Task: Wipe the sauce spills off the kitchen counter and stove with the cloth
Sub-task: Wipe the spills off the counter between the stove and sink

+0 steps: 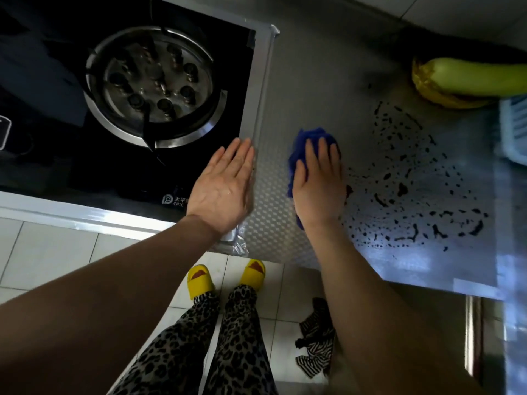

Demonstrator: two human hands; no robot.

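Steel desk (273,220) fills my view, the black gas stove (57,81) set in at ten o'clock. Sauce spatter (413,178) spreads toward three o'clock. My left hand (225,186) hovers flat, fingers straight and together. My right hand (319,183) presses the blue cloth (302,143) down beside the spatter.

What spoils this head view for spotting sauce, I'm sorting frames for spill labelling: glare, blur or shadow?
Head view: bright window glare washes the embossed steel counter near its front edge, right of the dark sauce droplets; the black glass stove lies dim; wide-angle bending curves edges; the left hand is slightly blurred, the right hand presses the blue cloth.
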